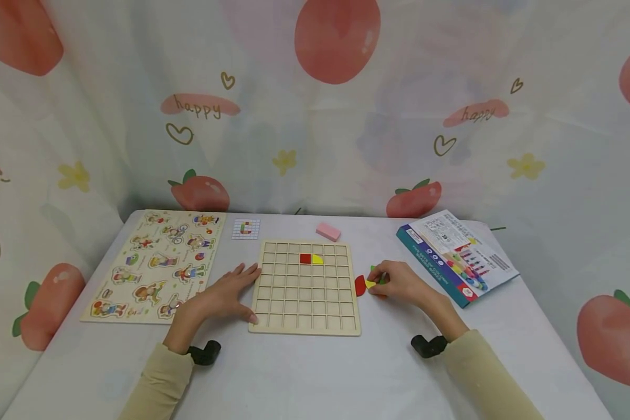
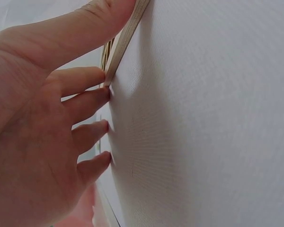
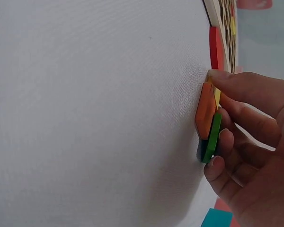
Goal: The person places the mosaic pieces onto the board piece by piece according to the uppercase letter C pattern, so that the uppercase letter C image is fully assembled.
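**Right hand among the loose pieces, left hand braced on the board**

Right hand [image 1: 399, 283]: fingers bent in, thumb and forefinger apparently pinching the yellow piece [image 3: 217, 98], just right of the grid board [image 1: 304, 333]. Left hand [image 1: 223, 294]: fingers spread, gripping nothing, touching the board's left edge. My judgement: lift the yellow piece by its edges, clear of the orange piece [image 3: 206, 111] and green piece [image 3: 213, 138] crowded beside it; light left pressure should keep the board from skidding. 2 tiles sit in it side by side, 1 red, 1 yellow.

Around: a loose red piece [image 1: 360, 286] lies between fingertips and board, the nearest obstacle. Pattern card [image 1: 245, 229] and pink block [image 1: 328, 231] beyond the board; box [image 1: 459, 256] far right; figure puzzle [image 1: 154, 268] left, partly hidden by the left hand.
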